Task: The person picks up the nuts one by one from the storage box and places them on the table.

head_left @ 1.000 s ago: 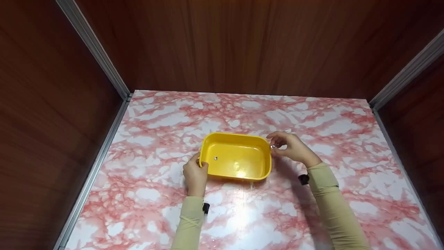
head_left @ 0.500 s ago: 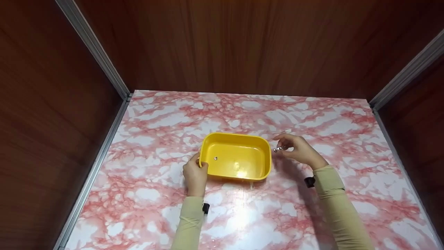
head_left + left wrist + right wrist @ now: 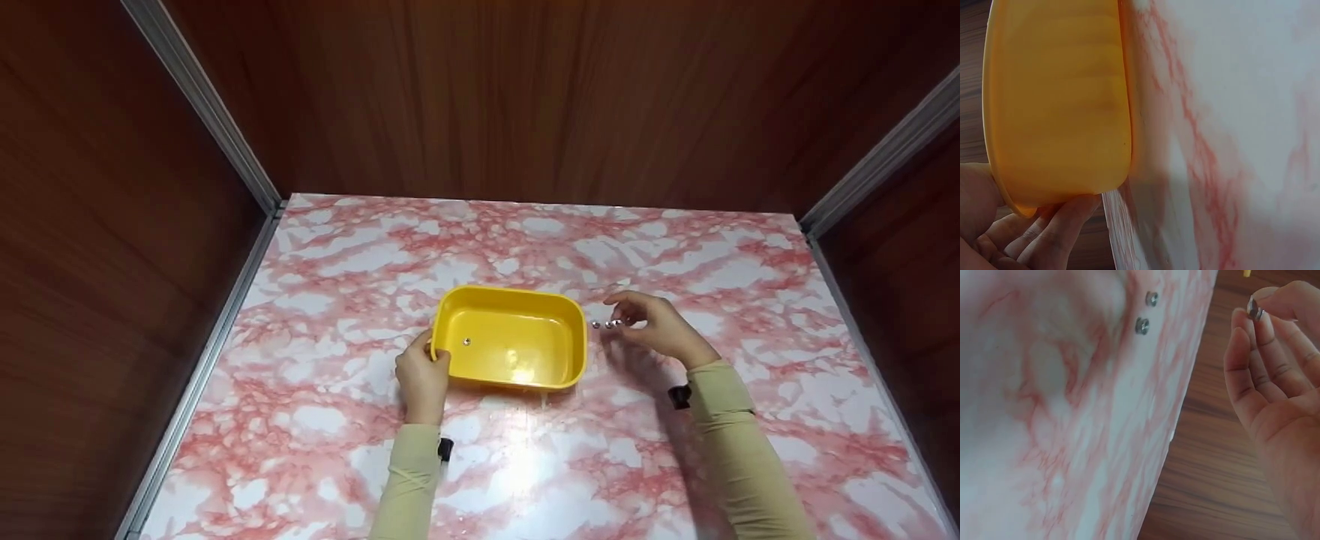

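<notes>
- While the right hand (image 3: 656,324) pinches a small silver metal piece (image 3: 1254,309) between thumb and fingertips, two similar pieces (image 3: 1142,325) lie just left, nearest that hand, on the red-and-white marbled tabletop (image 3: 675,251).
- Left of these, a yellow rounded-rectangular plastic tub (image 3: 517,302) has its long axis sideways; a fourth piece (image 3: 466,342) sits inside, leftward.
- Farthest left, the left hand (image 3: 422,377) grips the tub's end.
- Behind rise dark-brown wood-grain panels (image 3: 517,105) with grey metal strips (image 3: 212,112).
</notes>
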A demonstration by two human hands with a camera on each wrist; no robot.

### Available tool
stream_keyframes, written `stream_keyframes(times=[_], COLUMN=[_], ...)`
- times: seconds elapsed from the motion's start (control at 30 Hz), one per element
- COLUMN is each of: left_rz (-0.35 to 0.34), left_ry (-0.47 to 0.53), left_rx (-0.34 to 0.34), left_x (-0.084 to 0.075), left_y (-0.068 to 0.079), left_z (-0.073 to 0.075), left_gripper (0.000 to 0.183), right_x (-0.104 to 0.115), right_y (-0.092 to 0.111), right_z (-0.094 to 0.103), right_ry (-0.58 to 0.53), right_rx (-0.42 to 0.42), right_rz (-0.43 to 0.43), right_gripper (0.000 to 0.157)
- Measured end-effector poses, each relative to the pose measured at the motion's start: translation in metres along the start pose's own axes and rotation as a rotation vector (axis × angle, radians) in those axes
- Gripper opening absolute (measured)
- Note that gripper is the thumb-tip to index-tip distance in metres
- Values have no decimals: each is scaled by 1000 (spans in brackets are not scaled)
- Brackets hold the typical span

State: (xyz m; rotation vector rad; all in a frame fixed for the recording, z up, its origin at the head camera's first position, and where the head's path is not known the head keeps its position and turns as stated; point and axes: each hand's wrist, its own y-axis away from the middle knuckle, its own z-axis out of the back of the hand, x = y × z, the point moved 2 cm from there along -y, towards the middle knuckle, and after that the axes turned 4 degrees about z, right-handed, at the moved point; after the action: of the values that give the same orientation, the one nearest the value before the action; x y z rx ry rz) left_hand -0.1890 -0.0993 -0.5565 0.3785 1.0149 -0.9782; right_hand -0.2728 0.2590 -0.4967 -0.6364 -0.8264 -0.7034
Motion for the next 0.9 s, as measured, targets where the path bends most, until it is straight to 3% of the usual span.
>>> stream_keyframes(times=[0.17,0.73,0.9], left_rz=[-2,-10,2], left_ry=[-2,-5,-10], left_rx=[2,-4,7], left_x=[0,-2,-1], left_y=[0,1,1], left_z=[0,1,1], left_gripper=[34,34,33], right_x=[8,-4,-27], right_y=[3,8,12], right_z=[4,9,11], right_ry=[-3,-4,2], right_rx=[6,-27,-53], right_rz=[-34,-82,-75], right_gripper=[39,48,47])
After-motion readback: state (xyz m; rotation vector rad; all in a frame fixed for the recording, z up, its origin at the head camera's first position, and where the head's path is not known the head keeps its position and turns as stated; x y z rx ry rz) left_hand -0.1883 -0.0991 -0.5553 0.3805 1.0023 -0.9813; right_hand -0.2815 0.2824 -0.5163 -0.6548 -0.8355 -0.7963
